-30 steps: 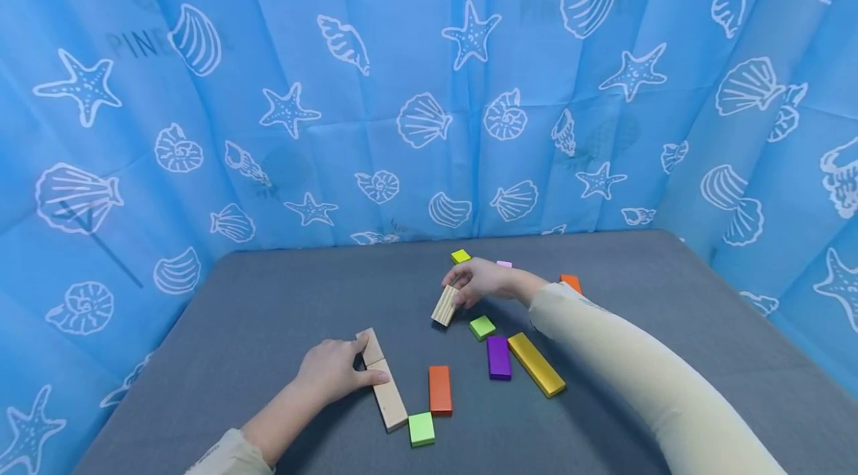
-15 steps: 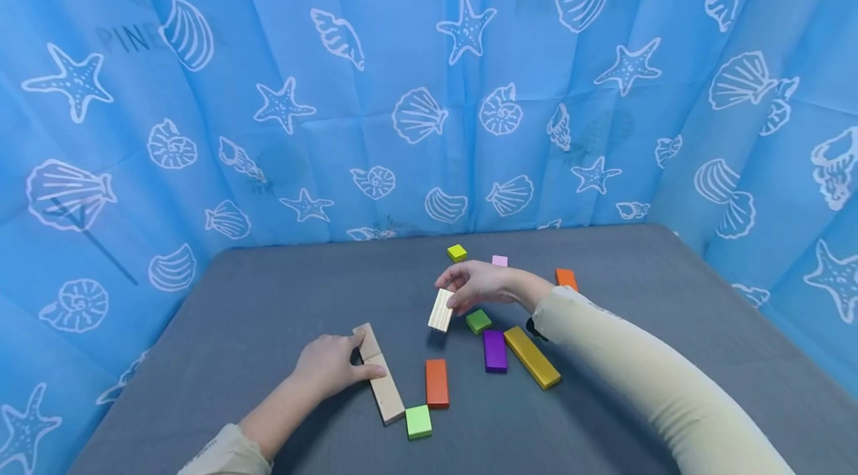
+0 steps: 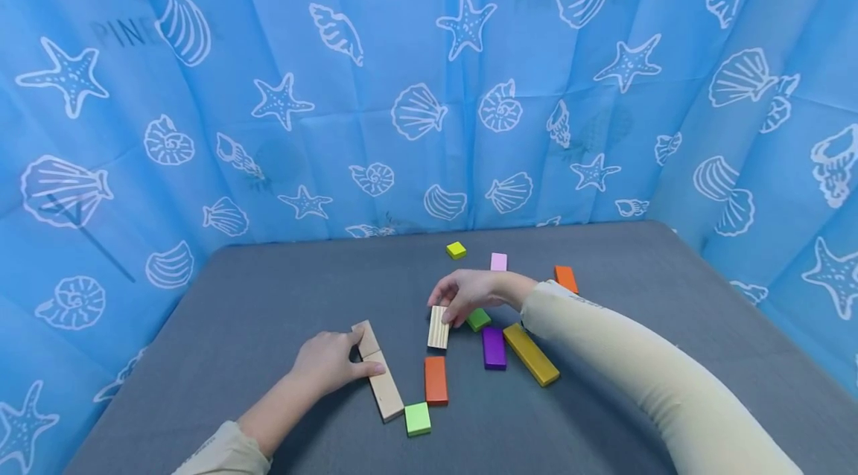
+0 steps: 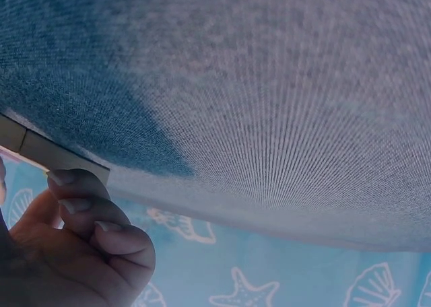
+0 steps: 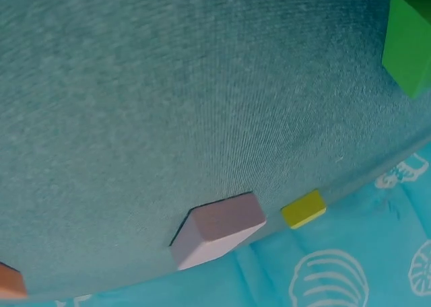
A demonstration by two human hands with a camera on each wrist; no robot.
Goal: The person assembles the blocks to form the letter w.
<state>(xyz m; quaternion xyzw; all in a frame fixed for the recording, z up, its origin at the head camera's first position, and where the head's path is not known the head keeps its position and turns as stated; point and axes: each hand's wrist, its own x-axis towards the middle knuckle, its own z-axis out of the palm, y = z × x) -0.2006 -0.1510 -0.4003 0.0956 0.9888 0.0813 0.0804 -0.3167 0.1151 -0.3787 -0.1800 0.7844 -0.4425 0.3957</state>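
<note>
My left hand (image 3: pixel 328 363) lies over two plain wooden blocks (image 3: pixel 386 393) set end to end, a short one at the far end of a longer one. Its thumb reaches across the longer block and its index finger is at the short one; in the left wrist view the curled fingers (image 4: pixel 81 205) meet the wood. Between thumb and fingers my right hand (image 3: pixel 465 292) pinches a wooden block with a ribbed face (image 3: pixel 438 327), tilted, just beyond an orange block (image 3: pixel 436 380). A light green square block (image 3: pixel 418 419) touches the longer wooden block's near end.
Close to the right hand lie a green block (image 3: pixel 479 319), a purple block (image 3: pixel 494 348) and a gold block (image 3: pixel 531 354). Farther back are yellow (image 3: pixel 456 250), pink (image 3: pixel 499 261) and orange (image 3: pixel 566 278) blocks. A blue shell-print curtain (image 3: pixel 375 125) hangs behind the grey table (image 3: pixel 281 281).
My right hand has brought the ribbed wooden block nearer, toward the orange block, turning it more upright in the head view. My left hand stays on the plain wooden blocks.
</note>
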